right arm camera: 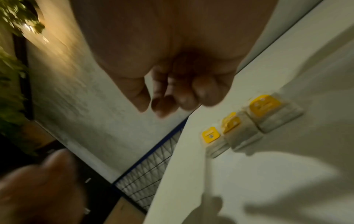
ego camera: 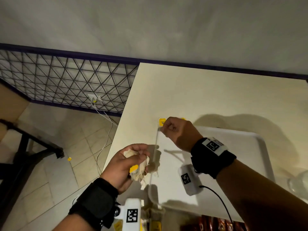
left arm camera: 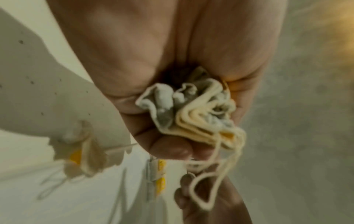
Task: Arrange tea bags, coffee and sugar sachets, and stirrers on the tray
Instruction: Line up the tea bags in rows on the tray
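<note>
My left hand (ego camera: 141, 158) grips a crumpled bunch of tea bags (ego camera: 139, 170) with yellow tags and loose strings, held off the left side of the white tray (ego camera: 233, 147). In the left wrist view the bunch (left arm camera: 191, 112) fills the fist and its strings dangle. My right hand (ego camera: 167, 127) hovers over the tray's far left corner, its fingers (right arm camera: 166, 104) curled with nothing in them. Three tea bags with yellow tags (right arm camera: 210, 134) (right arm camera: 230, 122) (right arm camera: 265, 104) lie in a row along the tray's far edge; one tag (ego camera: 162, 122) shows beside my knuckles.
The tray lies on a cream table (ego camera: 200, 94) whose left edge drops to a tiled floor. Red-brown sachets (ego camera: 216, 222) and yellow-tagged items (ego camera: 155, 225) lie at the near edge. A clear glass vessel (ego camera: 300, 182) stands at the right. A yellow tag (ego camera: 69, 158) lies on the floor.
</note>
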Action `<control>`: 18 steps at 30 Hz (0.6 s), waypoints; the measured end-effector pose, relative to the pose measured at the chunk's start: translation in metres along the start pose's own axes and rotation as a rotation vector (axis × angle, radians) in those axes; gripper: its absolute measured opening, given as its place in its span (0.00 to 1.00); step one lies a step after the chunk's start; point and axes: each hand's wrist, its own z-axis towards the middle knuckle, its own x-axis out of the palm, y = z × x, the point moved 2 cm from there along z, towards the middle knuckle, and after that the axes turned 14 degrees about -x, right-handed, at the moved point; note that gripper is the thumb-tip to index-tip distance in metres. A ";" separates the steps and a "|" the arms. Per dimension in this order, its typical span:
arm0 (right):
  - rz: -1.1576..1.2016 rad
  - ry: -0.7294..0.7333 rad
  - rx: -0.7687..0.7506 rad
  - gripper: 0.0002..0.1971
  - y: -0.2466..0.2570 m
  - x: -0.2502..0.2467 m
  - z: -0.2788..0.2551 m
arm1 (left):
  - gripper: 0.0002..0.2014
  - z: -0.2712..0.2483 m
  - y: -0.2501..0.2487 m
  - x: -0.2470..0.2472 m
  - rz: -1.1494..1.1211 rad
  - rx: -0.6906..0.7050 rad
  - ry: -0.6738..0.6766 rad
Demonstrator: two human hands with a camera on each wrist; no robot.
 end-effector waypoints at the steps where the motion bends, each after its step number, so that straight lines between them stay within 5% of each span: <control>1: 0.080 0.087 0.014 0.04 0.007 0.004 -0.007 | 0.22 0.000 -0.001 0.003 -0.056 0.000 0.027; 5: 0.204 0.312 -0.032 0.15 0.019 0.012 -0.031 | 0.37 -0.002 -0.006 0.015 -0.161 0.016 0.095; 7: 0.198 0.360 -0.045 0.19 0.019 0.014 -0.039 | 0.33 -0.004 -0.010 0.018 -0.179 0.028 0.108; 10: 0.163 0.224 -0.058 0.17 0.020 0.015 -0.047 | 0.26 -0.011 -0.016 0.018 -0.189 0.065 0.080; 13: -0.067 0.152 -0.111 0.12 0.020 0.015 -0.049 | 0.07 -0.014 -0.017 0.010 -0.242 0.087 -0.013; 18: -0.471 0.654 -0.154 0.25 0.004 0.045 -0.055 | 0.04 -0.021 -0.006 -0.010 -0.257 0.087 -0.155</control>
